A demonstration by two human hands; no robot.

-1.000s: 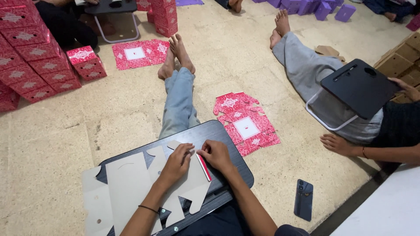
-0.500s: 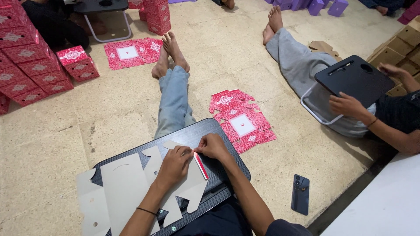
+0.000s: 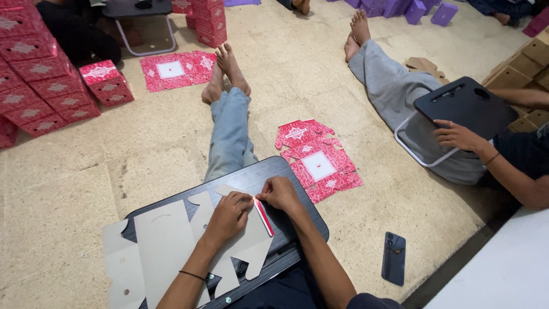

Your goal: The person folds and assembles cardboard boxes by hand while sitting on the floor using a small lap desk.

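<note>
A flat, unfolded cardboard box blank [image 3: 166, 240] lies grey side up on a black lap tray [image 3: 289, 174] across my legs. My left hand [image 3: 229, 214] presses on the blank's flap near its right end. My right hand [image 3: 280, 194] pinches the flap's edge just beside it, where a thin red strip [image 3: 264, 218] of the printed side shows folded over. Both hands touch the cardboard.
A stack of flat red box blanks [image 3: 317, 160] lies on the floor right of my legs. A dark phone [image 3: 394, 258] lies near my right elbow. Folded red boxes [image 3: 34, 74] pile up at left. A seated person's hand [image 3: 457, 137] holds another black tray [image 3: 463, 106] at right.
The view has shifted slightly. My hands stay on the flap's edge. The neighbour's hand has moved onto their black tray and slid down its near edge.
</note>
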